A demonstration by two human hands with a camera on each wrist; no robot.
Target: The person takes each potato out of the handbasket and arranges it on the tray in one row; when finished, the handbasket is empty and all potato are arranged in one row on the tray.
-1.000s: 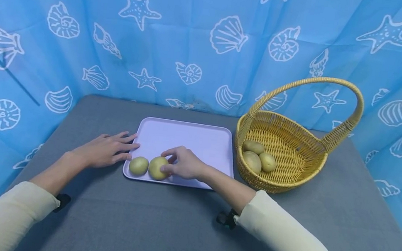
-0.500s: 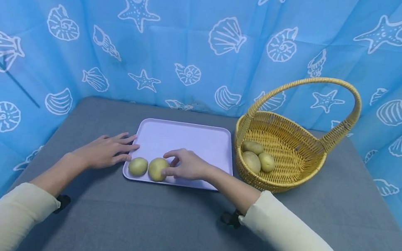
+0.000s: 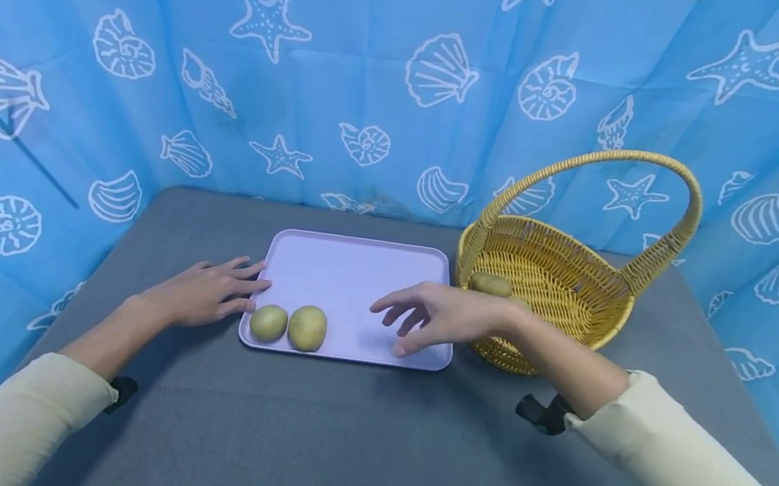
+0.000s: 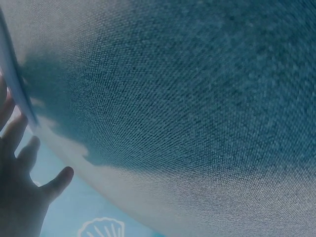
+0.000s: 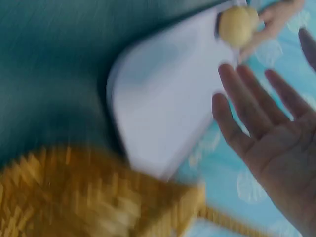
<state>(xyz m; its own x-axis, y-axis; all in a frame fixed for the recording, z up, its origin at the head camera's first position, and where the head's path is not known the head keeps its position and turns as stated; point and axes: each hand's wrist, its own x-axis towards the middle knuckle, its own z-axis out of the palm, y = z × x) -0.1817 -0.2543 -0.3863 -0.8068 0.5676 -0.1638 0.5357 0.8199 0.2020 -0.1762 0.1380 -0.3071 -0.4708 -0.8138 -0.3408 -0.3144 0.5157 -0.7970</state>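
Two round yellow-green potatoes, the left potato [image 3: 268, 323] and the right potato [image 3: 308, 328], sit side by side at the near left corner of a pale lilac tray [image 3: 351, 259]. My left hand [image 3: 201, 293] lies with spread fingers at the tray's left edge, its fingertips touching the rim. Above the tray's right side hovers my right hand [image 3: 453, 316], fingers loosely extended and holding nothing; in the right wrist view its palm [image 5: 281, 148] shows bare. Behind that arm stands a wicker basket [image 3: 551, 352], where one potato [image 3: 491, 284] shows clearly and others are mostly hidden.
The basket's tall arched handle [image 3: 604, 156] rises at the right back. A grey cloth [image 3: 307, 436] covers the table. Behind it hangs a blue curtain [image 3: 350, 84] printed with shells and starfish.
My right hand has let go of the right potato and moved right, toward the basket, and now covers part of the basket's potatoes. The left hand has stayed put.
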